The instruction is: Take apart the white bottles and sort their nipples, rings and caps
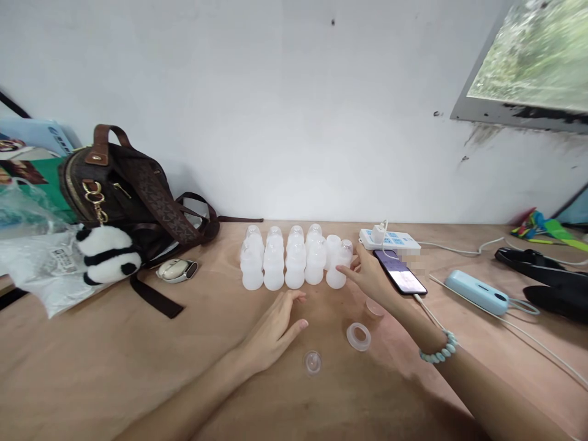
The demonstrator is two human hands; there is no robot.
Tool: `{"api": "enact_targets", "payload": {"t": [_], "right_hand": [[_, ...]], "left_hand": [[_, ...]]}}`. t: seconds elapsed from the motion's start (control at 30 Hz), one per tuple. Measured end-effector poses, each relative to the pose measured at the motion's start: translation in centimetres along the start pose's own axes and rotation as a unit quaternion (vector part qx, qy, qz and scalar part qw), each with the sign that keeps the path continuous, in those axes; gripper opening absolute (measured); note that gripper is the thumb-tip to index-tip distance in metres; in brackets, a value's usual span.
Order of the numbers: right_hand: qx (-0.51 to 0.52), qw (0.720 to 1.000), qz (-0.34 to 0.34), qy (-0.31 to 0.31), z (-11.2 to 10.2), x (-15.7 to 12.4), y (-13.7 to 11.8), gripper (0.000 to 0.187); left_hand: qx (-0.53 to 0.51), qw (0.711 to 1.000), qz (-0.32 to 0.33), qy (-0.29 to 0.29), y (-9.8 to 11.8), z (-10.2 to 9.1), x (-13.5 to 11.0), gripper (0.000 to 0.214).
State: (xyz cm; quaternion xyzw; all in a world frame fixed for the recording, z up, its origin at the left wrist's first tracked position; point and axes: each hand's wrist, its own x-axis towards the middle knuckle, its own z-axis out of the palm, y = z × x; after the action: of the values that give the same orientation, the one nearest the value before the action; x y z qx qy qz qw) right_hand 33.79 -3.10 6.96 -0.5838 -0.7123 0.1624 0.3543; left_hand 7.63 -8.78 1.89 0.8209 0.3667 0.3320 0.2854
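Bare forearms (193, 395) reach in low, the right one wearing a beaded bracelet (438, 348). Between them lie a clear nipple (313, 362) and a pale ring (359, 337). Left hand (271, 334): thumb parted from loosely bent fingers, holding nothing. Farther off, the right hand (367, 274) has its thumb and fingers closed about a white bottle (337, 277), upright (front row, right end). Other bottles (274, 275) stand beside and behind it, before the wall (275, 110).
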Motion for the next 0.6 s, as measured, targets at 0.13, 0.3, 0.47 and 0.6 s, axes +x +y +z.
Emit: {"api": "enact_targets", "payload": {"t": [0.13, 0.3, 0.47, 0.6], "right_hand": [[0.006, 1.000, -0.003, 0.001, 0.2, 0.4, -0.7, 0.033], [0.027, 0.999, -0.029, -0.030, -0.6, 0.8, 0.1, 0.037], [0.004, 0.998, -0.029, -0.050, -2.0, 0.7, 1.3, 0.035], [-0.055, 0.994, -0.027, -0.085, -3.0, -0.1, 0.7, 0.011]], "left_hand": [[-0.004, 1.000, -0.001, -0.006, 0.2, -0.1, 0.1, 0.030], [-0.004, 1.000, -0.002, -0.019, 0.1, -0.2, 0.1, 0.029], [0.007, 1.000, -0.005, -0.021, 0.3, -0.2, 0.2, 0.026], [0.021, 0.999, 0.004, -0.024, 0.5, -0.1, 0.5, 0.018]]}}
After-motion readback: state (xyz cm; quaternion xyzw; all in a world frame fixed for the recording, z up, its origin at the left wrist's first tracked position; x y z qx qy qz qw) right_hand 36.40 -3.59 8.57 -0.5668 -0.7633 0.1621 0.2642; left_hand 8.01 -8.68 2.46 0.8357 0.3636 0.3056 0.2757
